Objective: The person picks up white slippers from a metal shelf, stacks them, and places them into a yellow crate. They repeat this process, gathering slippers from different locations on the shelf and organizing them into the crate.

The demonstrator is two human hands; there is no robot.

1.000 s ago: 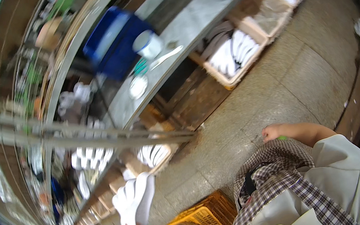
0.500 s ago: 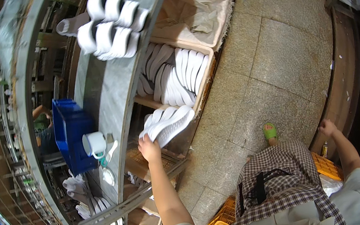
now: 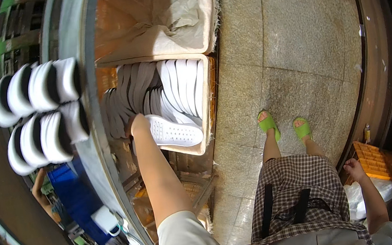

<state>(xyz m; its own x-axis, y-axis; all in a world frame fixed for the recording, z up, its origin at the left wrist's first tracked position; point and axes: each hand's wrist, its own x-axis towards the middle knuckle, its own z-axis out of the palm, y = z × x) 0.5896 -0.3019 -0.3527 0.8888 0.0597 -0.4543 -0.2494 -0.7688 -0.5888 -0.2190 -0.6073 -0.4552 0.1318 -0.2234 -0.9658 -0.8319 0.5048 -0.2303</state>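
My left hand point(image 3: 136, 125) reaches into the near end of a lined basket point(image 3: 207, 90), at the heel or toe end of a white slide sandal point(image 3: 175, 131). This sandal lies with its dotted sole facing up, and others seem stacked beneath it. Shadow hides part of my fingers, but they look closed on the sandals. Beside them, more white slide sandals point(image 3: 181, 81) stand packed on edge in rows. My right hand point(image 3: 353, 169) hangs at my right side, its fingers curled and nothing visible in them.
White slides point(image 3: 31, 91) sit in two rows on the metal shelf point(image 3: 101, 152) to the left. A blue bin point(image 3: 76, 198) and white mug point(image 3: 105, 220) are nearer. Another lined basket point(image 3: 208, 16) stands beyond. An orange crate point(image 3: 381, 160) is at right.
My left hand has carried the sandals from the basket's near side down into it. My body has moved forward along the shelf, and both green-slippered feet now show.
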